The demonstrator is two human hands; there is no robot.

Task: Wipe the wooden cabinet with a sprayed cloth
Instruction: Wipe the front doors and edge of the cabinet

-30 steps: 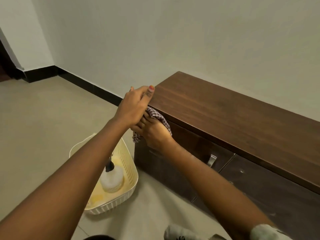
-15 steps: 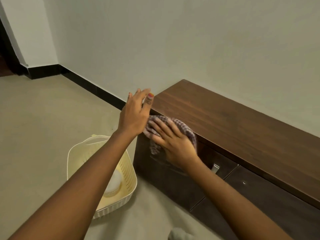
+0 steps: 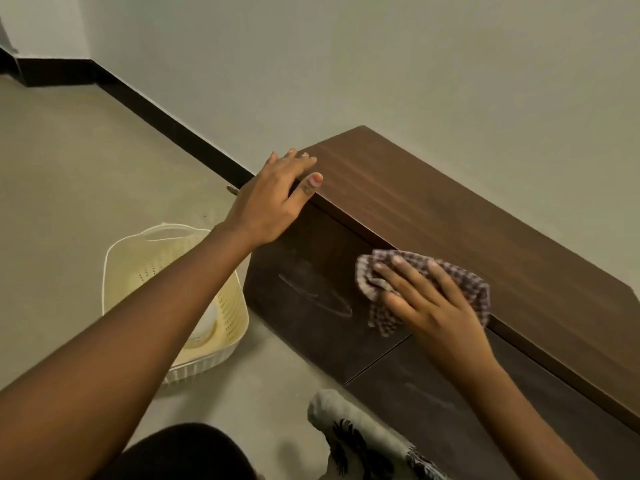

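A low dark wooden cabinet (image 3: 433,209) stands against the wall, running from the centre to the right. My left hand (image 3: 273,199) rests flat on its near left corner, fingers spread, holding nothing. My right hand (image 3: 426,303) presses a checked cloth (image 3: 471,282) against the cabinet's front face, just under the top edge. Faint curved wipe streaks (image 3: 315,296) show on the dark front panel to the left of the cloth.
A cream perforated basket (image 3: 138,268) sits on the floor left of the cabinet, with a white spray bottle (image 3: 202,327) partly hidden inside by my left forearm. A black skirting board runs along the wall. My patterned clothing (image 3: 360,441) shows at the bottom.
My right hand has slid the cloth to the right along the cabinet front. My left hand has settled flat onto the cabinet's corner. The view has tilted down.
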